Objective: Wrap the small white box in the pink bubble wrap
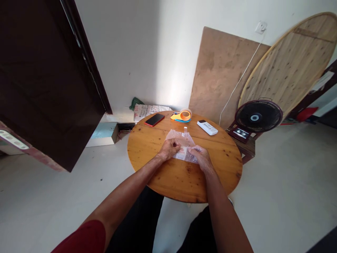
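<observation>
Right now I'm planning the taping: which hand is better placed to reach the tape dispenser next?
Probably the left hand: it looks slightly nearer the tape dispenser, with the right hand farther right. Both hands touch the bubble wrap.

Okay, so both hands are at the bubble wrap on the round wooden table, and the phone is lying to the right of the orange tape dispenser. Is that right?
Not quite: in the head view, the phone lies to the left of the orange tape dispenser. Both hands are indeed at the bubble wrap on the round wooden table.
</observation>
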The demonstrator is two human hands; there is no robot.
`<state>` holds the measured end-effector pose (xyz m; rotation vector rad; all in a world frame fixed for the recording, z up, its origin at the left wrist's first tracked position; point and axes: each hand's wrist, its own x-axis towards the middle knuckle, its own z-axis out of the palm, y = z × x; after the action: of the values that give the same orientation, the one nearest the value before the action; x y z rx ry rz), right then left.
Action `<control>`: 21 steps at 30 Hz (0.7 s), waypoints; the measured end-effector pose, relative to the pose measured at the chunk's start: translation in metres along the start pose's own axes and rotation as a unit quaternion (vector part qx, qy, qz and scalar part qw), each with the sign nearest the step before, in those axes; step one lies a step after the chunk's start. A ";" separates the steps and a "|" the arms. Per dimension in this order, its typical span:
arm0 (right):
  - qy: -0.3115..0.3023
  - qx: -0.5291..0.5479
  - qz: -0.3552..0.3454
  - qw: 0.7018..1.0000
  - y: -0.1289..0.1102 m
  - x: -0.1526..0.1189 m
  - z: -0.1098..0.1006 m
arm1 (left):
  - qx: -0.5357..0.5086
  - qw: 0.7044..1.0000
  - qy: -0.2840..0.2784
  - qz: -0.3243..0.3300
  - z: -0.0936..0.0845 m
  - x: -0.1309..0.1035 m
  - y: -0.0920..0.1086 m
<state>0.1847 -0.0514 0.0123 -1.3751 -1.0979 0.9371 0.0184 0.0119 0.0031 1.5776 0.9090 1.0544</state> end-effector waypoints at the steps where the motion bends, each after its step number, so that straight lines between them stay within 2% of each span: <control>1: -0.001 0.000 0.000 1.000 0.000 0.000 0.000 | -0.010 1.000 0.002 -0.001 0.001 -0.001 0.000; 7: -0.005 -0.033 0.010 0.999 -0.002 -0.001 -0.001 | -0.047 0.999 0.006 -0.001 0.002 -0.005 0.003; 15: -0.003 -0.062 -0.048 0.997 0.002 0.002 0.001 | -0.040 0.999 0.017 0.014 0.003 -0.005 -0.006; 18: 0.029 -0.117 -0.120 0.985 0.006 0.005 0.000 | -0.006 0.999 0.024 0.026 0.004 -0.003 -0.016; 21: 0.040 -0.178 -0.238 0.954 0.005 0.005 -0.001 | 0.034 0.998 0.029 0.038 0.004 -0.002 -0.023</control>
<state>0.1870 -0.0470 0.0077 -1.3258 -1.4999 0.3397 0.0199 0.0140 -0.0200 1.6565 0.9390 1.1373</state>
